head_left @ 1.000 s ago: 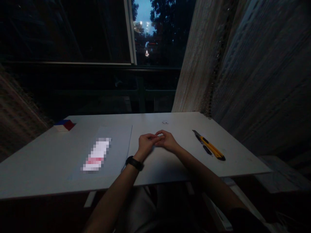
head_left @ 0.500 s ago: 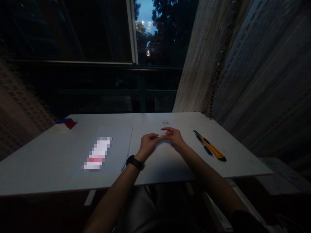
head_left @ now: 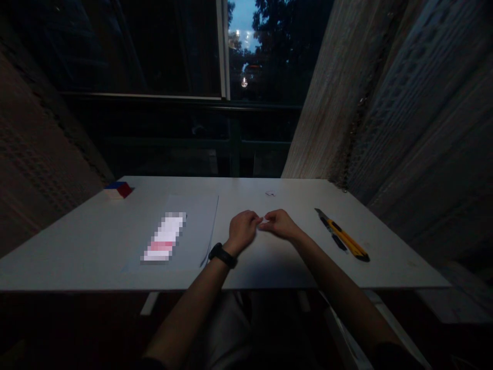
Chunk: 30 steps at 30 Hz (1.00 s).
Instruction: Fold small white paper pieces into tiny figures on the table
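Observation:
My left hand (head_left: 242,229), with a black watch on its wrist, rests on the white table (head_left: 96,257) with its fingers curled. My right hand (head_left: 281,224) lies just to its right, fingers pinched. Between the fingertips of both hands shows a tiny pale piece (head_left: 265,221), too small to name in the dim light. Both hands pinch it from either side.
A sheet of paper (head_left: 188,231) lies left of my hands. A yellow and black utility knife (head_left: 342,240) lies to the right beside a dark pen. A red and blue block (head_left: 117,189) sits at the far left corner. A small scrap (head_left: 270,193) lies farther back. Curtains hang right.
My view has shifted, so everything sits a little more to the right. My right hand's fingers have drawn in from a looser spread to a tight pinch against the left hand.

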{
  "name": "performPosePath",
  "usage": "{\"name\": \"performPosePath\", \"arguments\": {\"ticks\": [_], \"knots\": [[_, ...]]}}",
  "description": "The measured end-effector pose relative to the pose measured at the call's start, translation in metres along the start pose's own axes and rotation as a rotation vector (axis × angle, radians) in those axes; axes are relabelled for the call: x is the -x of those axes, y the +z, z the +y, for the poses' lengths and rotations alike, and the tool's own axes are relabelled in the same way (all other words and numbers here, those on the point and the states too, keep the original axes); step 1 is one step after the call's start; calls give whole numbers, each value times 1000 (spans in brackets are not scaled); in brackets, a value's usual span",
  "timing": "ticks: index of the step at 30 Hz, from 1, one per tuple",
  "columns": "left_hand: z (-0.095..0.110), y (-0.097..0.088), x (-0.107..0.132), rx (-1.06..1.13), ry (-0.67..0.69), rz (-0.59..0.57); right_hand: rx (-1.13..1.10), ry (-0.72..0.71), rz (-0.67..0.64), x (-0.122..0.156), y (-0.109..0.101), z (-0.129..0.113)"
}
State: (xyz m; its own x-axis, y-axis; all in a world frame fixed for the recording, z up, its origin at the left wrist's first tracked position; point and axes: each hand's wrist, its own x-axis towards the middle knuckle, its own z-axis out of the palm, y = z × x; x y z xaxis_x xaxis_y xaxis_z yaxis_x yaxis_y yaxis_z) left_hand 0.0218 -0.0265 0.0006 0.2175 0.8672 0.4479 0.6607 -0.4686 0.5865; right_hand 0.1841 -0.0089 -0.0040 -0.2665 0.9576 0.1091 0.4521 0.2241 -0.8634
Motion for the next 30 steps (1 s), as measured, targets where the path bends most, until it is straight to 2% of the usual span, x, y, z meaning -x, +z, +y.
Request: {"name": "performPosePath", "arguments": {"ticks": [3, 6, 14, 20, 26, 30], "knots": [[0, 0, 1, -57, 19, -41, 130, -30, -1, 0, -1, 2], [0, -1, 0, -54, 0, -72, 138, -47, -5, -1, 1, 3], [-6, -2, -5, 107, -93, -141, -55, -1, -81, -3, 2, 4], [-12, 1, -9, 368, -105, -175, -134, -8, -254, -1, -10, 3], [-12, -2, -8, 396, -119, -275, -330, 46, -308, 0, -7, 2], [-11, -4, -10, 384, -96, -261, -374, 53, -297, 0, -6, -1]]}}
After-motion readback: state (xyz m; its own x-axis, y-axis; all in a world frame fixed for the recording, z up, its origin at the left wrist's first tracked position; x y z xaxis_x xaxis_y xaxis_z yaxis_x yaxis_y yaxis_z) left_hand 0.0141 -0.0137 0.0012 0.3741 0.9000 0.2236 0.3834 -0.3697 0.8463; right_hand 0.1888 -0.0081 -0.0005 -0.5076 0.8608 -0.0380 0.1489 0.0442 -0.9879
